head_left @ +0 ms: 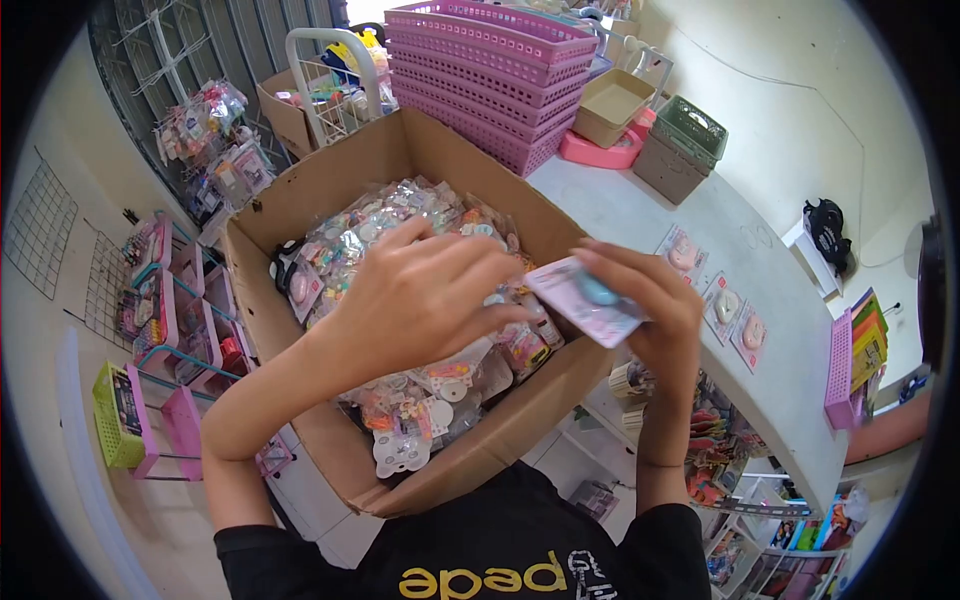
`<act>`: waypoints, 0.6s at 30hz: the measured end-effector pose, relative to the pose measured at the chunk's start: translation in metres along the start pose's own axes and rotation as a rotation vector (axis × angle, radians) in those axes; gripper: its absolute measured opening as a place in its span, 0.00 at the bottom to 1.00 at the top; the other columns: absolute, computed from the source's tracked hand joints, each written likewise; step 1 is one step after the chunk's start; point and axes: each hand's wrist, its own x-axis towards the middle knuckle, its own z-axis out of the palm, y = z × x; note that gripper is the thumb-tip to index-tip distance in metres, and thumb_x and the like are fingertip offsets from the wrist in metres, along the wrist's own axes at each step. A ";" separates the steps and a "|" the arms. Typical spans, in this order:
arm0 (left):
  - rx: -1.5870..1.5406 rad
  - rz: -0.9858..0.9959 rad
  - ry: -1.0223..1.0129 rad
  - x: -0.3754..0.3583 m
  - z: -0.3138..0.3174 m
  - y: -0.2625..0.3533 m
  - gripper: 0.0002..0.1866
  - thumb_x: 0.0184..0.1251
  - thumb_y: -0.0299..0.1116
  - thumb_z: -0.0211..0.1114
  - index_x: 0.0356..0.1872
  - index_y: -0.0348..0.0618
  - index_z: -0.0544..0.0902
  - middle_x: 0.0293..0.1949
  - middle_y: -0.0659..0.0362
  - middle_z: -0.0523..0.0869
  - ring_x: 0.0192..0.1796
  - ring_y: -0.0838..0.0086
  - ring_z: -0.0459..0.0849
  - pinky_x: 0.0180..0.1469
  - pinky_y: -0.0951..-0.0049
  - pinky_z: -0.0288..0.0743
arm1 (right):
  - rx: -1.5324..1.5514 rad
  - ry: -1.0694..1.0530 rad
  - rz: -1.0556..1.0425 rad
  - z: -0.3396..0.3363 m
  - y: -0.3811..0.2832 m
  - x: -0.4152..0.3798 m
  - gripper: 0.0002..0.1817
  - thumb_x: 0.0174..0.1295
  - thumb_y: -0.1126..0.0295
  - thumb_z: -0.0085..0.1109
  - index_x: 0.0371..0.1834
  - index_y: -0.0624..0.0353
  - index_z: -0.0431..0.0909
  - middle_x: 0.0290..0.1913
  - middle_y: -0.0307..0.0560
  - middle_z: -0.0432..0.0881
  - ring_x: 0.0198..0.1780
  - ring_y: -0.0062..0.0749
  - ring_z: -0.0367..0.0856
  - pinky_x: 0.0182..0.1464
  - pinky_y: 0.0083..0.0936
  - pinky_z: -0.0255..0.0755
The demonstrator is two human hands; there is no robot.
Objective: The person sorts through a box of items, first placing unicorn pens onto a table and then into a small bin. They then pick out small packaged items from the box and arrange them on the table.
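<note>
My right hand (655,297) grips a pink carded package (575,300) with a rounded light-blue item on it, above the right edge of a large cardboard box (500,430). My left hand (435,285) is over the box, its fingers apart and slightly blurred, with the fingertips close to the package's left edge. Beneath it the box is filled with small plastic-wrapped goods (370,225), several in pastel colours. A white bear-shaped card (402,452) lies near the front of the box. Similar carded packages (752,335) lie in a row on the white table.
Stacked pink baskets (480,90) stand behind the box on the white table (790,420). Beside them are a beige basket (612,105) and a grey-green bin (680,150). A pink basket with books (845,375) sits at the right. Shelving trays (185,320) stand at the left.
</note>
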 end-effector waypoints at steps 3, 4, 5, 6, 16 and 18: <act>-0.020 -0.250 -0.282 -0.025 0.014 -0.022 0.09 0.54 0.35 0.60 0.35 0.45 0.76 0.33 0.56 0.80 0.32 0.65 0.78 0.32 0.72 0.68 | -0.248 0.120 0.159 -0.040 0.029 -0.015 0.26 0.34 0.88 0.53 0.39 0.51 0.81 0.43 0.45 0.79 0.44 0.35 0.76 0.45 0.25 0.69; -0.013 -0.407 -0.469 -0.036 0.024 -0.031 0.09 0.55 0.36 0.58 0.34 0.44 0.76 0.33 0.55 0.80 0.33 0.64 0.78 0.33 0.72 0.69 | -0.358 0.121 0.204 -0.056 0.043 -0.020 0.28 0.33 0.89 0.50 0.41 0.52 0.80 0.43 0.46 0.79 0.46 0.36 0.76 0.47 0.26 0.69; -0.070 -0.438 -0.529 -0.052 0.038 -0.044 0.10 0.56 0.37 0.58 0.33 0.42 0.76 0.32 0.55 0.80 0.33 0.63 0.79 0.33 0.72 0.69 | -0.382 0.132 0.274 -0.067 0.054 -0.023 0.28 0.34 0.90 0.47 0.42 0.55 0.78 0.44 0.47 0.78 0.47 0.37 0.76 0.47 0.26 0.68; -0.126 -0.470 -0.591 -0.065 0.048 -0.054 0.11 0.57 0.38 0.57 0.33 0.41 0.75 0.30 0.55 0.81 0.32 0.63 0.79 0.32 0.71 0.70 | -0.315 0.148 0.369 -0.074 0.070 -0.029 0.28 0.37 0.90 0.45 0.45 0.57 0.76 0.45 0.48 0.78 0.47 0.40 0.75 0.49 0.27 0.67; -0.714 -0.881 -0.846 -0.074 0.071 -0.066 0.13 0.58 0.41 0.58 0.30 0.40 0.76 0.19 0.61 0.77 0.23 0.80 0.77 0.23 0.78 0.69 | -0.854 -0.197 0.767 -0.055 0.131 -0.082 0.24 0.56 0.68 0.45 0.58 0.57 0.63 0.58 0.53 0.66 0.56 0.48 0.67 0.56 0.42 0.59; -0.772 -0.900 -0.832 -0.072 0.071 -0.065 0.12 0.60 0.40 0.57 0.28 0.40 0.76 0.19 0.62 0.76 0.22 0.83 0.76 0.21 0.80 0.69 | -0.917 -0.250 0.826 -0.057 0.123 -0.076 0.24 0.58 0.64 0.44 0.59 0.57 0.62 0.60 0.56 0.62 0.60 0.49 0.61 0.59 0.48 0.52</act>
